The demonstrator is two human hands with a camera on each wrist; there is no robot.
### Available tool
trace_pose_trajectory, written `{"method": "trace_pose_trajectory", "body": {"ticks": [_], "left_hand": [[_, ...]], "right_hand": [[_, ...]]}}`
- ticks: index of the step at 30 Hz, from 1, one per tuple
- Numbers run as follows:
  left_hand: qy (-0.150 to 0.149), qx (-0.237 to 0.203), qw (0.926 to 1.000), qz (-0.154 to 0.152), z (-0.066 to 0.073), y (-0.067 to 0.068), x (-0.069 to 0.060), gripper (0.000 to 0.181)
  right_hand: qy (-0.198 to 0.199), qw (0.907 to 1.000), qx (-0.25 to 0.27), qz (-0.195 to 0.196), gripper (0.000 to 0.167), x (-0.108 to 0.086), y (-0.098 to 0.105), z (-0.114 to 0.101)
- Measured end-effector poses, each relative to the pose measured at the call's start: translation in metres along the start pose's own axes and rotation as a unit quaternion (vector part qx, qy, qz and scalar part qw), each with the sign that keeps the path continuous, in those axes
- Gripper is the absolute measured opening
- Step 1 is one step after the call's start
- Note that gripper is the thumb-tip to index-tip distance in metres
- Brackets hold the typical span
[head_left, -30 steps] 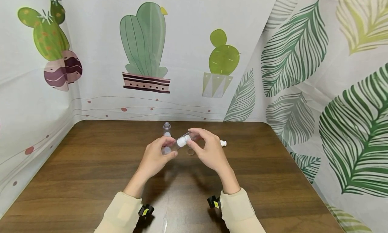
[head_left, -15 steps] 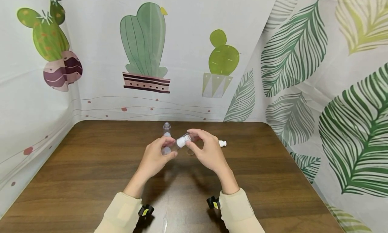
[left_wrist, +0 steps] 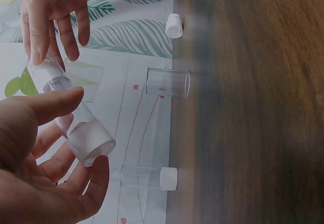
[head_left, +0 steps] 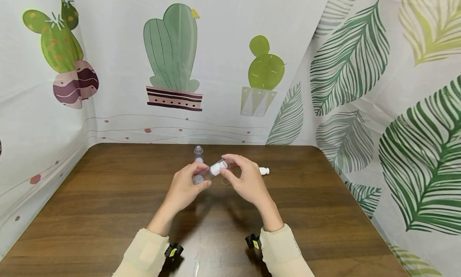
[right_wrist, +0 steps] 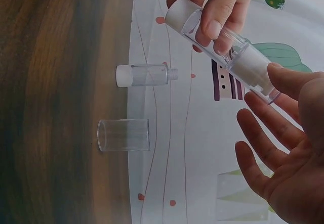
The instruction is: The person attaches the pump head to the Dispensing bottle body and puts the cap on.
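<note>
Both hands hold one clear, white-ended bottle [head_left: 215, 168] tilted above the table. In the left wrist view the left hand [left_wrist: 50, 153] grips its clear body near the white base [left_wrist: 91, 140]. The right hand [head_left: 247, 178] pinches the other end between thumb and fingers; in the right wrist view that end shows a white part [right_wrist: 251, 67] inside a clear cover. The left hand [head_left: 185, 187] is at the lower end in the head view. Behind it stands a second clear bottle [right_wrist: 149, 75] with a white base and a bare threaded neck.
A clear open cylinder [right_wrist: 124, 135] stands on the brown table [head_left: 306, 213], mostly behind the hands in the head view. A small white pump piece [head_left: 264, 171] lies right of the right hand. Printed cloth [head_left: 223, 69] hangs behind the table.
The right hand has shifted slightly left and down toward the left hand, and its end of the bottle looks more closely covered. The left hand has barely moved.
</note>
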State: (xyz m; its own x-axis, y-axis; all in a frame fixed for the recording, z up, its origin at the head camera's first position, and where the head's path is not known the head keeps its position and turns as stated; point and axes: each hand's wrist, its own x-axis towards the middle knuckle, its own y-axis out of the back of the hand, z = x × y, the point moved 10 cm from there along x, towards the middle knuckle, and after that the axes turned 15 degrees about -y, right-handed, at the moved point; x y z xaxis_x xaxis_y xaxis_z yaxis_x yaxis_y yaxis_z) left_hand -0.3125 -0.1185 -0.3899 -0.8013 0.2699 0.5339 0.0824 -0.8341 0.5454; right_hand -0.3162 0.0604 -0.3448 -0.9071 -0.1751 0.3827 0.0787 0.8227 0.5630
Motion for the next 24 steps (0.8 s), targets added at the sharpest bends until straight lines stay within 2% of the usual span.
{"method": "trace_pose_trajectory", "body": {"ticks": [11, 24], "left_hand": [[-0.001, 0.012, 0.9999, 0.001, 0.0034, 0.0029, 0.0011, 0.041], [-0.025, 0.038, 0.999, 0.006, 0.0092, 0.0035, 0.0015, 0.04]], "right_hand": [[-0.019, 0.9997, 0.013, -0.011, 0.036, 0.0017, -0.0015, 0.0033], [-0.035, 0.9988, 0.025, -0.023, 0.036, 0.0019, -0.003, 0.0063]]}}
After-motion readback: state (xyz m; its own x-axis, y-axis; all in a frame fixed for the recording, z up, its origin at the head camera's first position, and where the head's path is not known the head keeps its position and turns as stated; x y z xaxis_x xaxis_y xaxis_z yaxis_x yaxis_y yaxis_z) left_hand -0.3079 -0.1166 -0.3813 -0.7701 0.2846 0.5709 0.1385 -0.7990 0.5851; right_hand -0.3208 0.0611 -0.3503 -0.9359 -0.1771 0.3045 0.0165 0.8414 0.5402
